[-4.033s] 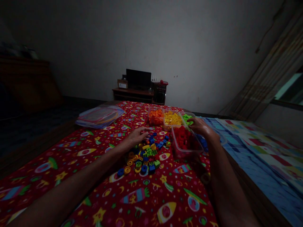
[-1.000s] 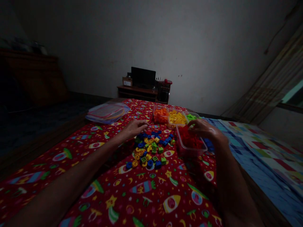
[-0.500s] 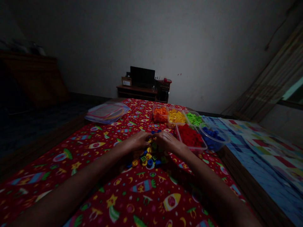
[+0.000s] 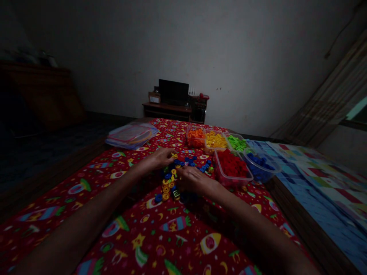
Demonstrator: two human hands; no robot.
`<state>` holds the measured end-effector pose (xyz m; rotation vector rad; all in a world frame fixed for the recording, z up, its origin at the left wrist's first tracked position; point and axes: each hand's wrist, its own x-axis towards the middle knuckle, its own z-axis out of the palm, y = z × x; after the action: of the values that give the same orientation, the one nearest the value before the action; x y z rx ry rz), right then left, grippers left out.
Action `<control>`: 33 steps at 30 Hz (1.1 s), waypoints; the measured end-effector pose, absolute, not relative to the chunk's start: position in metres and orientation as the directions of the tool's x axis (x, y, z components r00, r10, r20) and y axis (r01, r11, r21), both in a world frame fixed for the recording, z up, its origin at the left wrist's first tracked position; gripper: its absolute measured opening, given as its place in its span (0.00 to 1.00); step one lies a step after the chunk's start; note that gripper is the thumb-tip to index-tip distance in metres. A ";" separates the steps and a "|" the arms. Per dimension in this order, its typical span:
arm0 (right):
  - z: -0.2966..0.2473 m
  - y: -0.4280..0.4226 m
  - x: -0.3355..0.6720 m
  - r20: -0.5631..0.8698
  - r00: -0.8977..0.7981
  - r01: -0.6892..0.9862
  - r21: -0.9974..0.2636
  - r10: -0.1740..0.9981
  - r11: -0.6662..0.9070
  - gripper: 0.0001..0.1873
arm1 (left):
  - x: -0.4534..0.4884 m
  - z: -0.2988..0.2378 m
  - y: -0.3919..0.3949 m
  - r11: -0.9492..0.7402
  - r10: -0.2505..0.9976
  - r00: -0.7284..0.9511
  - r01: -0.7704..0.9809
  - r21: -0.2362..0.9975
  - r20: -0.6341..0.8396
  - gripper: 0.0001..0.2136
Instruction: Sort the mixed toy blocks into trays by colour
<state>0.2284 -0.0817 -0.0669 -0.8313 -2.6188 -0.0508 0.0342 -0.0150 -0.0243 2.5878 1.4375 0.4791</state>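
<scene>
A loose pile of small yellow, blue and green toy building blocks (image 4: pixel 166 182) lies on the red patterned cloth (image 4: pixel 155 236). My left hand (image 4: pixel 163 157) is at the pile's far left side, its fingertips pinched on a yellow toy block (image 4: pixel 174 156). Over the right part of the pile is my right hand (image 4: pixel 191 177), fingers curled down among the blocks. Whatever it pinches is hidden beneath it. Several blue blocks (image 4: pixel 205 167) lie beyond and right of that hand.
Clear tubs hold sorted blocks: orange (image 4: pixel 196 138), yellow (image 4: pixel 215 140), green (image 4: pixel 237 143), red (image 4: pixel 233 165) and blue (image 4: pixel 260 163). Stacked plastic lids (image 4: pixel 132 135) lie at the far left. Wooden edging (image 4: pixel 298 214) runs along the right, beside blue checked bedding (image 4: pixel 321 214).
My hands have moved apart from where they met over the pile. The left went left with a yellow block at its fingertips; the right came nearer and lower, uncovering blue blocks behind.
</scene>
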 end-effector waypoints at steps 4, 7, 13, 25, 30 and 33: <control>-0.060 -0.088 0.222 0.196 -0.725 0.678 0.037 0.660 0.734 0.09 | 0.036 -0.025 -0.019 -0.541 0.841 0.504 0.795 0.275 0.195 0.14; -0.048 -0.095 0.221 0.097 -0.680 0.733 0.090 0.726 0.674 0.09 | 0.040 -0.026 -0.022 -0.545 0.838 0.511 0.798 0.258 0.191 0.15; -0.047 -0.098 0.226 0.161 -0.718 0.692 0.065 0.677 0.719 0.08 | 0.042 -0.026 -0.023 -0.537 0.843 0.516 0.788 0.301 0.153 0.16; -0.012 -0.084 0.241 0.133 -0.649 0.734 -0.150 0.749 0.662 0.07 | 0.043 -0.027 -0.021 -0.504 0.843 0.530 0.717 0.482 0.093 0.19; -0.010 -0.078 0.267 0.295 -0.623 0.668 -0.282 0.725 0.689 0.17 | 0.043 -0.028 -0.020 -0.504 0.838 0.534 0.676 0.537 0.113 0.18; -0.014 -0.070 0.277 0.295 -0.586 0.682 -0.324 0.755 0.656 0.20 | 0.042 -0.031 -0.018 -0.487 0.837 0.537 0.638 0.596 0.109 0.19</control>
<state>0.2767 -0.0703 -0.0138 -1.1287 -2.4685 0.2454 0.0422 -0.0179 -0.0306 2.2838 1.1943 0.5349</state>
